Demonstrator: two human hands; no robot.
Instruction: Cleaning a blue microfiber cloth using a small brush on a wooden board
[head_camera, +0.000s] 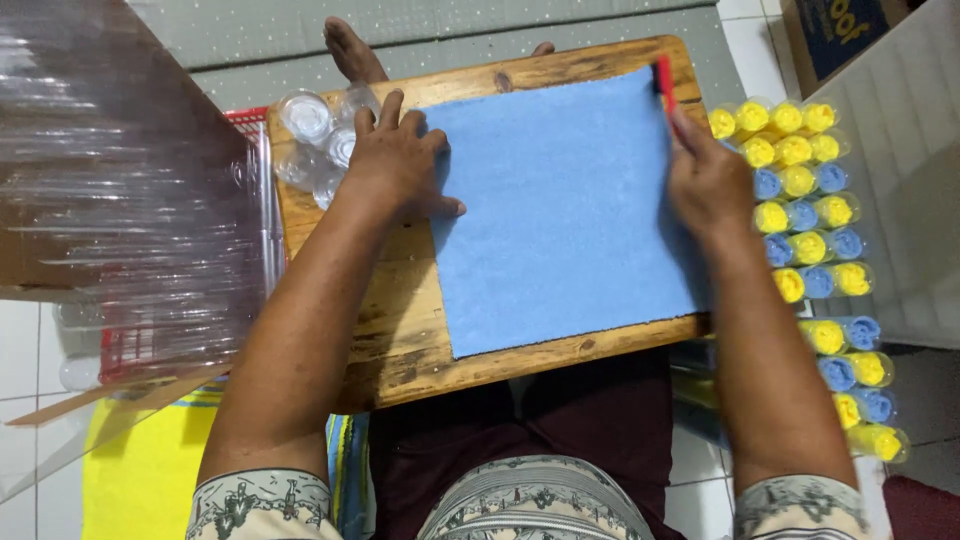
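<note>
Head view shows a blue rectangular cloth sheet (565, 210) on a worn wooden board (400, 330) over white floor tiles (30, 350), left hand (400, 160) pressing flat with fingers spread, right hand (710, 180) gripping a red-handled tool (664, 80).

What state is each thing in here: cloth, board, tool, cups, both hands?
Blue rectangular cloth: spread flat on the board, lying at a slight angle.
Wooden board: lying flat across the person's lap.
Red-handled tool: gripped, at the cloth's right edge.
Left hand: palm down, pressing the cloth's left edge.
Right hand: closed on the tool.
Clear empty plastic cups: on the board's far left corner.
Clear cups with yellow and blue rolled cloths: filled, in rows.
</note>
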